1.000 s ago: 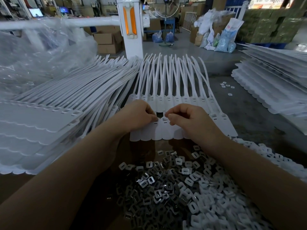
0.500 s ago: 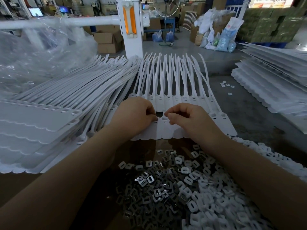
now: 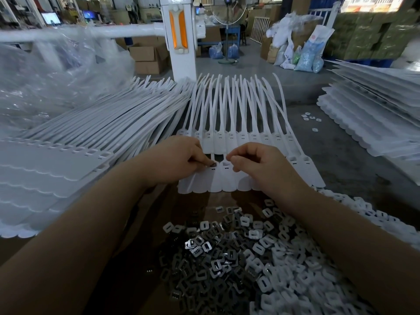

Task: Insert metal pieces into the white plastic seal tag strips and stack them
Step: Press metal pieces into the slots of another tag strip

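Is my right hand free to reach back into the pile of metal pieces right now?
Probably yes. The right hand sits on the tag strip, and the metal pieces lie uncovered just behind it, nothing between.

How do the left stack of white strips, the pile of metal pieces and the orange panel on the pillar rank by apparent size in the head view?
1. Left stack of white strips
2. Pile of metal pieces
3. Orange panel, though it stands much farther from the camera.
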Motion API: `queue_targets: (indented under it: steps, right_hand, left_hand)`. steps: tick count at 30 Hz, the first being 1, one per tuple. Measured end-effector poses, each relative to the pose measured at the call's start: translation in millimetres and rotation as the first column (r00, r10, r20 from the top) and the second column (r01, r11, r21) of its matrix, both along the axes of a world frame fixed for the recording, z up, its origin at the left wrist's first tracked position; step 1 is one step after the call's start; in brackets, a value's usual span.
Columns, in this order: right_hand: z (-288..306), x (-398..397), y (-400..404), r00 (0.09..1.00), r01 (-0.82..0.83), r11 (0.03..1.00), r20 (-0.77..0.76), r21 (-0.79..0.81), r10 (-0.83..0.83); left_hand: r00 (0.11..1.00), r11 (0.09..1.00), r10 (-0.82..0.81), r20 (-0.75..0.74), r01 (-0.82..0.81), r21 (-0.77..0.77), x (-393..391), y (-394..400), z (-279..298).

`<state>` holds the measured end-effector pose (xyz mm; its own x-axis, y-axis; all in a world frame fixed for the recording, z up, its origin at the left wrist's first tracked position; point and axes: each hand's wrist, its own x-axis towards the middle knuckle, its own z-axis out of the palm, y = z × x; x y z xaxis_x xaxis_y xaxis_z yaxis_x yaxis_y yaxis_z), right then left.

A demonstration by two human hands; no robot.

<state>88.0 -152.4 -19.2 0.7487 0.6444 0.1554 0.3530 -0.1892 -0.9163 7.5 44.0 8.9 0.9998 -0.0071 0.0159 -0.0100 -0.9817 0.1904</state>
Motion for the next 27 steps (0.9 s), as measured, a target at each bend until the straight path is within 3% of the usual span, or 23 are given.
queue_targets:
  steps: [2,5,7,13,17,20,23,27]
  right_hand:
    - [0,0,0,1.000,-0.001,1.000,-0.001,0.002,0.001]
    - [0,0,1,1.000,-0.002,1.000,-0.004,0.003,0.002]
    - [0,0,1,1.000,-0.002,1.000,-0.003,0.003,0.002]
    - [0,0,1,1.000,0.003,1.000,0.001,0.001,-0.003]
    - [1,0,1,1.000,0.002,1.000,0.000,0.007,-0.002]
    - [1,0,1,1.000,0.002,1.000,-0.008,0.013,-0.001]
    - [1,1,1,1.000,0.005,1.000,-0.021,0.025,-0.005]
    - [0,2,1,1.000,0.015,0.999,-0.027,0.036,-0.014]
  left_hand:
    - [0.999,0.995,-0.024,-0.048,0.028,0.094,-1,-3,4]
    - [0.995,0.932,-0.046,-0.094,0.076,0.355,1,-14,8]
    - [0.996,0.910,-0.037,-0.086,0.069,0.410,3,-20,8]
    - [0.977,0.996,0.039,-0.210,-0.021,0.085,0,-8,11]
    - [0.959,0.998,0.013,-0.283,0.005,0.066,-1,-7,12]
    - [0.976,0.997,0.015,-0.219,0.003,0.080,-3,-11,14]
    - [0.996,0.998,-0.054,-0.070,0.053,-0.019,-6,-18,17]
    - [0.956,0.954,-0.211,-0.205,0.156,-0.255,-11,-37,19]
